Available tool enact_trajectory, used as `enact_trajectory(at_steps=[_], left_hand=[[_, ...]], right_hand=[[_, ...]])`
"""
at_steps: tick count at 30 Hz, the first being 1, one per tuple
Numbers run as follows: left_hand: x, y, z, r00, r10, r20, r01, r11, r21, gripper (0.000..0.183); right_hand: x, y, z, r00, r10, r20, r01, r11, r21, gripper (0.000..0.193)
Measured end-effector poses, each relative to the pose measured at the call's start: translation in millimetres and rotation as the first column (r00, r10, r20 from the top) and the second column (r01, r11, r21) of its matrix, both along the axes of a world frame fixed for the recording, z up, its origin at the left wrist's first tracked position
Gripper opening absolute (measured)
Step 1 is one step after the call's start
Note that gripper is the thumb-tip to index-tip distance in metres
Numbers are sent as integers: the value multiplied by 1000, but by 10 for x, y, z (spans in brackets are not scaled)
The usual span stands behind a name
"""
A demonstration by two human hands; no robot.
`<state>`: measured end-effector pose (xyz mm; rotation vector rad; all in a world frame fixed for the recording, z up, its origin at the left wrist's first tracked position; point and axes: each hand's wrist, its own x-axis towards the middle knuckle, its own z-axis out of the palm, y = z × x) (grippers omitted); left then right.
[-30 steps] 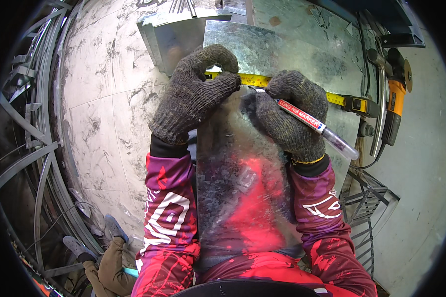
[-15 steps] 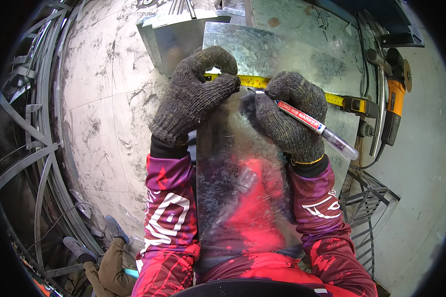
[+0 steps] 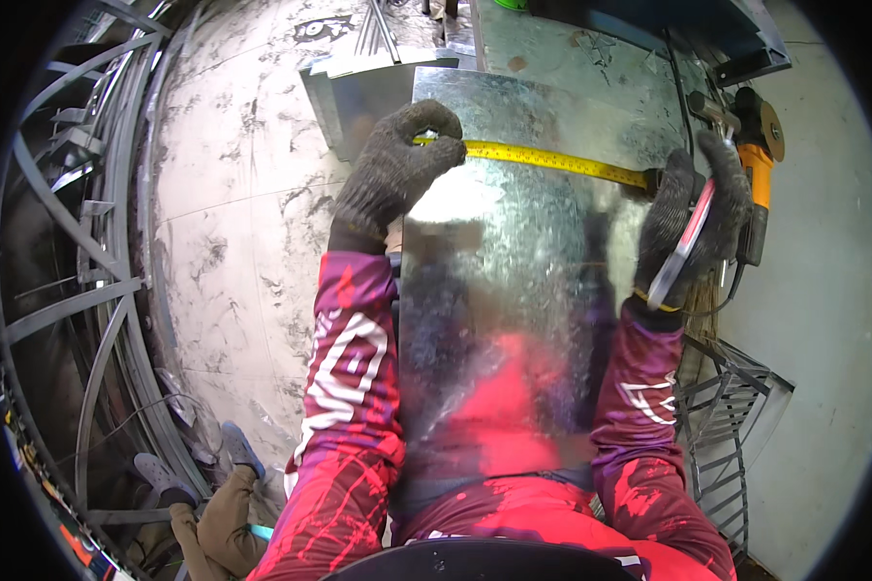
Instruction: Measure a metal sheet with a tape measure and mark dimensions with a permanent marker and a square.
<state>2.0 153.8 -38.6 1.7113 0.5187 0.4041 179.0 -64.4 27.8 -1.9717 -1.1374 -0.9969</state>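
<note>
Tape-measure case (image 3: 654,181) mostly hidden behind the right grip (image 3: 715,221)

Free room over metal sheet (image 3: 509,290), tape (image 3: 552,160) across, grinder (image 3: 757,176) probably blocking right

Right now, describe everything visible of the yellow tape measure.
The yellow tape measure shows a graduated, metal-looking blade extended across the shiny grey metal sheet, slanting down rightward. The dark-gloved left hand pinches it near its left end; its right end meets the dark-gloved right hand, its case indistinct.
</note>
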Motion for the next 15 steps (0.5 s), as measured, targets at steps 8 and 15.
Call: enact_trajectory(at_steps=[8, 15], left_hand=[[-53, 25, -51, 998, -29, -56, 27, 999, -29, 10], [-475, -465, 26, 991, -49, -125, 52, 998, 20, 13]], right_hand=[[564, -491, -502, 922, 27, -386, -108, 975, -192, 57], [-106, -949, -548, 973, -116, -198, 87, 985, -150, 54]])
